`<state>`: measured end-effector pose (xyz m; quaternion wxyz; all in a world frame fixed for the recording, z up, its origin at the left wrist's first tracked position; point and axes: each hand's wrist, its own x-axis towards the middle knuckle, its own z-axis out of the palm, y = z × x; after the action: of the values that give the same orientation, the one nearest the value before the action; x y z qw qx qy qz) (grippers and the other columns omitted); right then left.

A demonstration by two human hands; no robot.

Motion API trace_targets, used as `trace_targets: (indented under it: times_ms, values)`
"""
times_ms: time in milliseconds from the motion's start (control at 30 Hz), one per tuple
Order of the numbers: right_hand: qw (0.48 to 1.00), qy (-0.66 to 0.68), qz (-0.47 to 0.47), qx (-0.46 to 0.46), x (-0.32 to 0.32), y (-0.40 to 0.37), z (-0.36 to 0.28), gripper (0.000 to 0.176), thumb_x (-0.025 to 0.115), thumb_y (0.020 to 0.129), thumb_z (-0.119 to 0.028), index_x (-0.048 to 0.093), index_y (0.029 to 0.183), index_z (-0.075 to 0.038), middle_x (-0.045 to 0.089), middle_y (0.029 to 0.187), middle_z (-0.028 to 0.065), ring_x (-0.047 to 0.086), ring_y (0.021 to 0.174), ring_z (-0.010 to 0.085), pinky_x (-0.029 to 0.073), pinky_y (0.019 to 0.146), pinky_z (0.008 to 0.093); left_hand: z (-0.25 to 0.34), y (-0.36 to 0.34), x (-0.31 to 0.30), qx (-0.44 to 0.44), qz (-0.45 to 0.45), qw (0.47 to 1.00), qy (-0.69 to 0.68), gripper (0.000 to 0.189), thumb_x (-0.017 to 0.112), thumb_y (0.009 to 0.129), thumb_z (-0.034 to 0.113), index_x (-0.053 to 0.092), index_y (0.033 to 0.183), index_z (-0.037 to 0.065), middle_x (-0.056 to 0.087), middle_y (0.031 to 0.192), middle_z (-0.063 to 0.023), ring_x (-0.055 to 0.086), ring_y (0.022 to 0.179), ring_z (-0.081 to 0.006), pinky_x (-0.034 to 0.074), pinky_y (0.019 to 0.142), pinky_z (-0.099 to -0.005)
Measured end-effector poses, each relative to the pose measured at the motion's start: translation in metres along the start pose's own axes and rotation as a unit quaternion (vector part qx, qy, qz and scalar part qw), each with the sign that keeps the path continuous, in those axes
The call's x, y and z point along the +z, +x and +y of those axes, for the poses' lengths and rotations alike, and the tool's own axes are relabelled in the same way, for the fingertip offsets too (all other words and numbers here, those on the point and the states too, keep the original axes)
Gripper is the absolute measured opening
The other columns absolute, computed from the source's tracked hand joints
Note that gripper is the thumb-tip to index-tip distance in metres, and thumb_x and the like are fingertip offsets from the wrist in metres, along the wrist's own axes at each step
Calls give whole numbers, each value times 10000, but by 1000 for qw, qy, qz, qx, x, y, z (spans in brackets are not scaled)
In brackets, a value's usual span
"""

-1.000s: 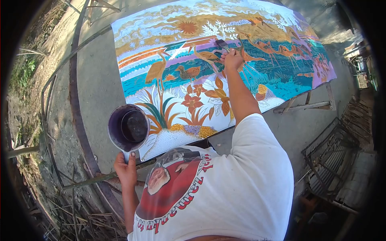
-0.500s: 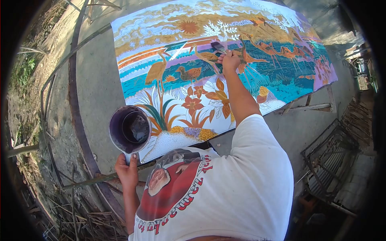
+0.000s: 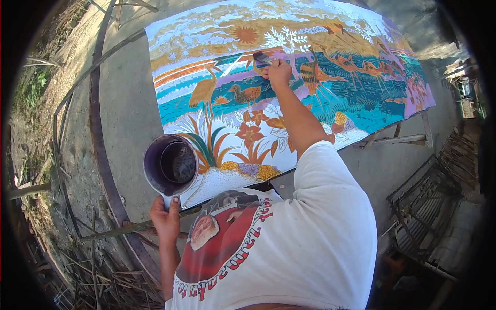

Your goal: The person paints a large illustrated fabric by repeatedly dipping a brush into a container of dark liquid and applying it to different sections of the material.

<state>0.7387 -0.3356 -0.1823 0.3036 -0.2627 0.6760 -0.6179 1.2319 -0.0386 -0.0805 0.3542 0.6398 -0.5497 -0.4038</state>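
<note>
My left hand [image 3: 166, 217] is closed round the handle of a saucepan-like pot [image 3: 150, 173], held at the near left edge of the cloth. Dark liquid lies in the bottom of this pot. At the upper middle, my right hand [image 3: 279, 72] grips a flat paintbrush [image 3: 262, 59], its dark bristles pointing left and lying at the painted surface. Beneath it spreads a large cloth [image 3: 199, 44] with herons, a duck, flowers, a sun and clouds in orange, teal, brown and lilac. Several leaves and flowers near the front are white with outlines only.
A wooden frame with a long pole [image 3: 98, 113] runs along the left of the cloth. Concrete floor [image 3: 124, 77] lies under it. Sticks [image 3: 88, 279] are piled at lower left, and a metal rack [image 3: 423, 206] stands at right.
My right hand has moved left with the paintbrush, from above the middle heron's body toward its head. The pot has shifted slightly to the right in view.
</note>
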Motion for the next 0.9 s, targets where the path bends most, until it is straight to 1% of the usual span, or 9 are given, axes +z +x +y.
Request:
trace_targets:
  times_ms: [233, 300, 400, 433, 500, 633, 700, 800, 900]
  values:
    - [997, -67, -29, -34, 26, -10, 7, 281, 527, 1075, -174, 669, 1069, 68, 727, 800, 163, 702, 568, 203, 592, 484, 325, 6, 0, 2, 3, -2, 1000, -8, 349, 726, 987, 121, 467, 765, 44, 480, 721, 46, 384, 689, -45, 326, 557, -261]
    - [994, -76, 9, -77, 29, -4, 15, 323, 561, 1039, -200, 709, 902, 53, 717, 690, 152, 713, 528, 223, 577, 514, 353, 11, 0, 3, -12, -4, 1000, -22, 338, 724, 987, 113, 469, 774, 47, 474, 728, 56, 382, 692, -41, 325, 559, -256]
    - [972, -134, 106, -162, 35, 32, 56, 325, 572, 1022, -203, 712, 858, 41, 707, 661, 171, 723, 559, 270, 579, 578, 394, 5, 0, 2, -12, -8, 1000, -21, 336, 722, 986, 106, 465, 778, 51, 466, 733, 62, 380, 698, -43, 326, 564, -257]
    - [972, -134, 108, -162, 35, 17, 40, 325, 572, 1022, -203, 712, 858, 41, 707, 661, 171, 723, 559, 270, 579, 578, 394, 4, 0, 3, -11, -10, 1000, -21, 336, 722, 986, 106, 465, 778, 51, 466, 733, 62, 380, 698, -43, 326, 564, -257]
    - [997, -66, 14, -40, 40, -14, 12, 306, 588, 1001, -208, 727, 863, 28, 716, 704, 204, 720, 611, 343, 571, 655, 447, 3, 1, 4, 15, -2, 1000, -18, 346, 722, 986, 106, 454, 774, 54, 459, 732, 60, 379, 704, -46, 327, 570, -259]
    - [991, -100, 22, -86, 45, 12, 45, 304, 591, 999, -208, 732, 877, 32, 723, 740, 214, 722, 624, 345, 573, 650, 446, 6, 1, 4, -6, -6, 1000, -11, 347, 723, 985, 105, 454, 773, 52, 458, 729, 55, 380, 707, -50, 331, 574, -263]
    - [986, -93, 89, -105, 30, 28, 51, 298, 580, 1016, -178, 727, 908, 58, 731, 745, 189, 734, 598, 276, 585, 567, 396, 1, 0, 5, 14, -5, 1000, -11, 353, 726, 982, 107, 452, 767, 51, 464, 723, 50, 382, 703, -51, 332, 571, -264]
    - [996, -30, 64, -48, 12, 21, 29, 280, 533, 1066, -157, 648, 1096, 97, 733, 829, 197, 721, 582, 224, 594, 459, 329, 9, -1, 5, 13, 1, 1000, 0, 351, 731, 979, 107, 460, 764, 49, 476, 715, 45, 389, 696, -52, 337, 568, -264]
    - [999, 2, 39, -15, 16, -9, -1, 284, 522, 1072, -160, 642, 1109, 94, 733, 845, 199, 723, 595, 224, 594, 462, 328, 13, -1, 6, 11, 2, 1000, -15, 340, 732, 976, 104, 473, 763, 51, 494, 708, 43, 403, 687, -51, 347, 567, -263]
